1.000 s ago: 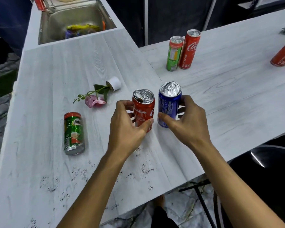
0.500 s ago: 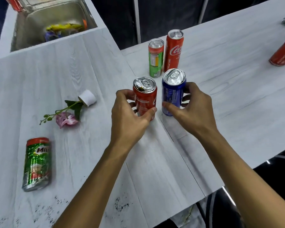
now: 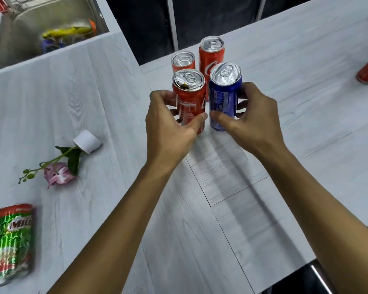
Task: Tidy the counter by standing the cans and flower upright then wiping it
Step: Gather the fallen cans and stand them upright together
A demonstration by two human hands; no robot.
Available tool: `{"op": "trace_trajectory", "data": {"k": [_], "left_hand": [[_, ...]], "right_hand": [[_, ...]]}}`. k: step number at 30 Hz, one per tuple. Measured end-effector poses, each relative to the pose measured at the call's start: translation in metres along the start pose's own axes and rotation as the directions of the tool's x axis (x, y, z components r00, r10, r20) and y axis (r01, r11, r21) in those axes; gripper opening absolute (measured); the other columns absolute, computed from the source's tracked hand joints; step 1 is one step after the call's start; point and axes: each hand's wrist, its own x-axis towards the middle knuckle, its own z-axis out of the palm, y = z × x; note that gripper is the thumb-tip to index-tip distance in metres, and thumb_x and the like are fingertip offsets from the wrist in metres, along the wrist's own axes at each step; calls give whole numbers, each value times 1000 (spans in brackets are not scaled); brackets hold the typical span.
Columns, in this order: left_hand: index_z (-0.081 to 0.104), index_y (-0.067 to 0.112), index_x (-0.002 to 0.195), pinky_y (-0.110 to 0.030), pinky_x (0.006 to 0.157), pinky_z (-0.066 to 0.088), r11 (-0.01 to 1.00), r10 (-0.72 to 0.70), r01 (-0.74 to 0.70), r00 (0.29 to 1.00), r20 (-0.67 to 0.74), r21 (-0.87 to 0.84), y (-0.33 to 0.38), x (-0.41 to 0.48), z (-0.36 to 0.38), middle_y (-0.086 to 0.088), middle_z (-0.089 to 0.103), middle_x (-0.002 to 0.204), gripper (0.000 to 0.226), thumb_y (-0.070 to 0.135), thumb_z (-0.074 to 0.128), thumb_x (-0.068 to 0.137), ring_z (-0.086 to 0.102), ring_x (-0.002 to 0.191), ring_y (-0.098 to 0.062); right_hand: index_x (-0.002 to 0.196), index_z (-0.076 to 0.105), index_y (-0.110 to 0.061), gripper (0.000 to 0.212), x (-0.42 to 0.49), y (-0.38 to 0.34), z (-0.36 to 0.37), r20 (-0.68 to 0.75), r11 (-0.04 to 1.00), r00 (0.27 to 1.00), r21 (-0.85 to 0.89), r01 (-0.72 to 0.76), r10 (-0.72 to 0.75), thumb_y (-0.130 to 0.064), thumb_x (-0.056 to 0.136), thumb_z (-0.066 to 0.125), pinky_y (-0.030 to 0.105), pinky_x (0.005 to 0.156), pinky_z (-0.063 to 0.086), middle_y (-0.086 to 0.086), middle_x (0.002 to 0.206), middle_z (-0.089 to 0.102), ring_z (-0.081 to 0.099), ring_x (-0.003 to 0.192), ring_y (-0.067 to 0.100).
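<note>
Counter (image 3: pixel 200 230): pale white wood-grain laminate, matte, with fine seams between panels. Short red aluminium can (image 3: pixel 189 102): cylindrical, silver pull-tab lid, upright near the counter's inner corner and grasped by the left hand (image 3: pixel 168 124), thumb on the near wall and fingers curled round the far side. Short blue aluminium can (image 3: pixel 223 98): same form, upright just beside the red one and grasped likewise by the right hand (image 3: pixel 255 119). Tall slim red can (image 3: pixel 210 54) and shorter orange-topped slim can (image 3: pixel 183 60): upright, just behind the held pair. Glossy green printed can (image 3: pixel 12 242): lying on its side at near left. Artificial pink flower (image 3: pixel 60 175): thin green stem, soft petals and white cylindrical base, lying flat between the green can and the held pair. Stainless steel sink (image 3: pixel 15 39): far left, contents blurred.
</note>
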Motion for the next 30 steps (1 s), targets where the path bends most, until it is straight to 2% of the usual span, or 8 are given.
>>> {"op": "trace_trajectory", "data": {"k": [6, 11, 23, 27, 30], "left_hand": [[43, 27, 123, -11, 76, 56, 1000, 12, -11, 1000, -28, 13, 2, 15, 16, 15, 58, 120, 72, 47, 90, 72, 66, 99, -6], [44, 27, 124, -21, 83, 60, 999, -14, 15, 999, -33, 30, -3, 21, 26, 15, 58, 118, 73, 48, 91, 71, 66, 100, -7], [44, 26, 126, -33, 88, 62, 998, -49, 51, 998, -42, 41, -7, 24, 36, 13, 58, 123, 74, 46, 91, 73, 66, 109, -11], [45, 25, 128, -28, 89, 61, 998, -40, 42, 998, -47, 38, -9, 24, 36, 15, 57, 122, 74, 48, 90, 73, 64, 109, -9], [44, 26, 128, -16, 84, 58, 999, -38, 39, 999, -37, 26, -11, 23, 37, 18, 55, 121, 73, 47, 89, 74, 63, 106, -6]], "right_hand": [[134, 56, -17, 72, 24, 11, 2, -19, 1000, 1000, 25, -5, 5, -51, 75, 79, 5, 71, 47, -7, 121, 68, 63, 99, 4], [134, 55, -17, 70, 35, 20, 6, -7, 1000, 1000, 2, -10, 10, -49, 77, 80, 1, 67, 43, -7, 122, 68, 60, 97, 2], [136, 54, -16, 73, 39, 32, 12, 16, 1000, 1000, 10, -23, 23, -49, 77, 80, 6, 75, 47, -5, 125, 68, 62, 101, 4], [135, 54, -15, 71, 39, 33, 12, 26, 1000, 999, -6, -23, 23, -47, 77, 79, 2, 72, 45, -5, 124, 67, 61, 99, 3], [136, 53, -16, 71, 39, 34, 14, 33, 999, 999, -26, -23, 24, -48, 78, 79, 1, 71, 42, -4, 126, 67, 58, 99, 2]]}}
